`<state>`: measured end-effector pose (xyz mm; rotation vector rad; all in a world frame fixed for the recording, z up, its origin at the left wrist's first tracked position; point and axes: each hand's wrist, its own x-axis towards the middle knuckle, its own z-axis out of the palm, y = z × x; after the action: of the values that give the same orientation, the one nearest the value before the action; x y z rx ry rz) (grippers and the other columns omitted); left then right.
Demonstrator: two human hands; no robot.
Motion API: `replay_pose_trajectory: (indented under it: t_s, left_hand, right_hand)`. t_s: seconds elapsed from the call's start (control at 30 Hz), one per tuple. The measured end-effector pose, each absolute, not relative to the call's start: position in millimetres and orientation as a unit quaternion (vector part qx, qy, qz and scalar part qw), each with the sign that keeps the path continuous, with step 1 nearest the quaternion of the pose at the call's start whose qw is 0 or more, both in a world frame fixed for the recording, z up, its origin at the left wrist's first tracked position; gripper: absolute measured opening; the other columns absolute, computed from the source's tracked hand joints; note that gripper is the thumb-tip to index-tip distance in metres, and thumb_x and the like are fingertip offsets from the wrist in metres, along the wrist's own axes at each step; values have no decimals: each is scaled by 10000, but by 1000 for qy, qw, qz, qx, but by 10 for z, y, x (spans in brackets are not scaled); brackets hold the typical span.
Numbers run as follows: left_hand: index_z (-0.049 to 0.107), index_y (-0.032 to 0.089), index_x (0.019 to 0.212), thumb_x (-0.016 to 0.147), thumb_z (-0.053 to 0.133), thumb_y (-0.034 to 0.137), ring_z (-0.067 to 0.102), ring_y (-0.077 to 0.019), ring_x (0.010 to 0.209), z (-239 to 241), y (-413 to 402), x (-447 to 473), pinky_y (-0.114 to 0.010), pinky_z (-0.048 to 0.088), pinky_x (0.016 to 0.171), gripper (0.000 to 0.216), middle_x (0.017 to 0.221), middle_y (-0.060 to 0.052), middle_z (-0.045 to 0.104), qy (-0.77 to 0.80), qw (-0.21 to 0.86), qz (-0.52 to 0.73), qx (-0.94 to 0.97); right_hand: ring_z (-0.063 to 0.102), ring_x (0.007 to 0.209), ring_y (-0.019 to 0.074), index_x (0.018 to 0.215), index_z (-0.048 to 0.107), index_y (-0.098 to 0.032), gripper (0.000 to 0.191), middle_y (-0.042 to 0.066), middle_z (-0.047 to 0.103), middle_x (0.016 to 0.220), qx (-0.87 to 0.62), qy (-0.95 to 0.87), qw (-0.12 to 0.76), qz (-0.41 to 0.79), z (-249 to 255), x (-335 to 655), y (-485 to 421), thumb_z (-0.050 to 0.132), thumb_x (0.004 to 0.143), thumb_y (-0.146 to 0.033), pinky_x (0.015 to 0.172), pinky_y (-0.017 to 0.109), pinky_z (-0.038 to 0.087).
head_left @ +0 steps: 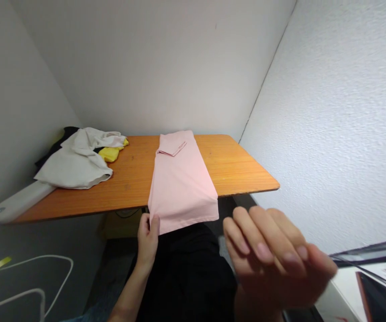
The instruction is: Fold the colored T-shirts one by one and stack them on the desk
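A pale pink T-shirt (183,181), folded into a long strip, lies across the wooden table (238,167) with its hem hanging over the front edge. One sleeve is folded back over the upper part. My left hand (148,237) grips the hem's left corner, thumb on top and fingers beneath the cloth. Raised close to the camera, to the right of the shirt, is my right hand (273,255). Its fingers are curled in towards the palm, nothing shows in them, and it is apart from the cloth.
A heap of clothes with a white garment (75,158) on top and a yellow piece (109,154) sits at the table's left end, beside a long white device (21,201). White cables (68,268) hang lower left. A dark tablet-like object (381,295) rests on a white surface at right.
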<state>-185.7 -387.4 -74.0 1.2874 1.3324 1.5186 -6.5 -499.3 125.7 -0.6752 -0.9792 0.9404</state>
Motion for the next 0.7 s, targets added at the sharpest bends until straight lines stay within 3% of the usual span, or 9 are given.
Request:
replay_pose_trajectory:
  t_s: [0.07,0.17,0.27,0.37,0.43,0.53,0.7]
  left_hand:
    - [476,215,765,871,563,484,402,-124,662,-725,-3879,-1913,-221,356,610,303,714,47,412,522,365,582,505]
    - [489,213,802,873,566,486,405,-119,664,-736,-3880,-1978,-215,348,616,292,720,50,423,527,378,568,506]
    - [502,213,823,859,572,512,413,-120,656,-759,-3874,-2010,-214,343,612,309,714,53,434,527,389,564,503]
    - [523,213,852,868,546,529,430,-128,660,-758,-3877,-2025,-220,350,621,317,707,51,446,532,388,554,510]
    - [529,214,864,883,517,530,443,-134,669,-744,-3885,-2038,-225,357,635,317,706,48,460,540,378,542,522]
    - [531,215,870,896,485,537,466,-145,684,-719,-3898,-2071,-232,365,650,326,712,41,493,545,366,524,542]
    - [528,216,853,896,459,564,458,-146,650,-715,-3911,-2150,-230,350,618,357,681,47,476,558,359,505,552]
  right_hand:
    - [274,498,175,596,287,-241,423,-39,152,532,-319,-405,781,352,1152,131,-4880,455,870,-515,509,309,334]
    - [322,554,155,588,267,-218,439,-37,225,554,-371,-412,774,306,787,475,-4730,454,933,-413,568,296,338]
    - [443,656,158,619,462,-212,399,-7,438,623,-505,-452,695,240,255,799,-4612,487,943,-442,656,303,372]
    - [554,825,206,828,628,-198,340,53,629,858,-627,-491,569,203,-250,958,-4484,565,880,-528,737,318,406]
    - [589,913,240,950,655,-201,404,81,667,983,-651,-493,534,218,-486,955,-4374,576,847,-584,778,333,431]
    - [600,1015,263,1042,670,-206,501,97,673,1080,-630,-472,551,276,-648,863,-4185,524,850,-645,876,361,443]
    - [601,964,258,943,710,-180,493,82,697,995,-579,-439,588,354,-623,718,-3926,562,834,-637,881,351,434]
